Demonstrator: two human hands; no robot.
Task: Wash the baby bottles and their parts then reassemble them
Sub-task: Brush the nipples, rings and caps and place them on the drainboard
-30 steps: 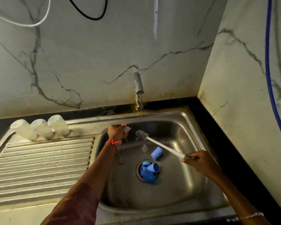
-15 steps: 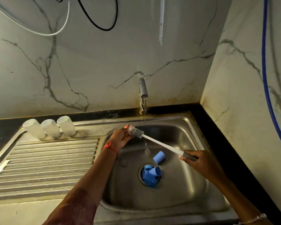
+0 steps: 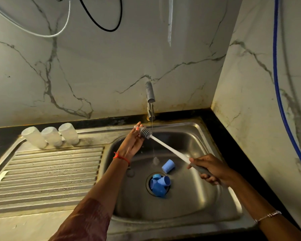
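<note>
Steel sink, tap running: left hand pinches small clear part at fingertips against the head of the brush beside the stream, right hand wraps its handle; part looks light, soft, wet-slick, so I'd hold its rim firmly.

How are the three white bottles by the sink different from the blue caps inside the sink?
The white bottles are milky white; the blue caps are solid blue. The bottles stand in a tidy row at the back of the draining board; the caps lie tumbled in the sink basin, most of them piled on the drain. The bottles look taller than the caps. Alike: no hand holds either of them.
</note>
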